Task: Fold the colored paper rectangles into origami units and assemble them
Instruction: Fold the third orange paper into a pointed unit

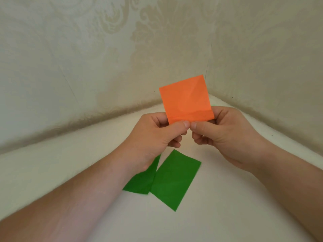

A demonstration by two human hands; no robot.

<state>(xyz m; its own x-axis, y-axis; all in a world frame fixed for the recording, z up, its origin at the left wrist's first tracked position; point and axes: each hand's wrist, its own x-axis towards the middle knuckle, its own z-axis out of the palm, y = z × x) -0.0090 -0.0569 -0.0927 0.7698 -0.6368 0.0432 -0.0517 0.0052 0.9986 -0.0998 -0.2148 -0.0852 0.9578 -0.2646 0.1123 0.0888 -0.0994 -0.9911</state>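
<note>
An orange paper [185, 99] is held upright above the white surface, creased along its lower edge. My left hand [157, 137] pinches its bottom edge from the left, thumb in front. My right hand [223, 131] pinches the same edge from the right, and the two thumbs nearly touch. Two green paper rectangles lie flat below the hands: a larger green rectangle [174, 179] in full view, and a second green rectangle [141, 182] to its left, partly hidden under my left wrist.
The white surface [218, 206] sits in a corner between two walls with pale patterned wallpaper [104, 49]. A sliver of something green [213, 105] peeks out behind my right hand near the corner.
</note>
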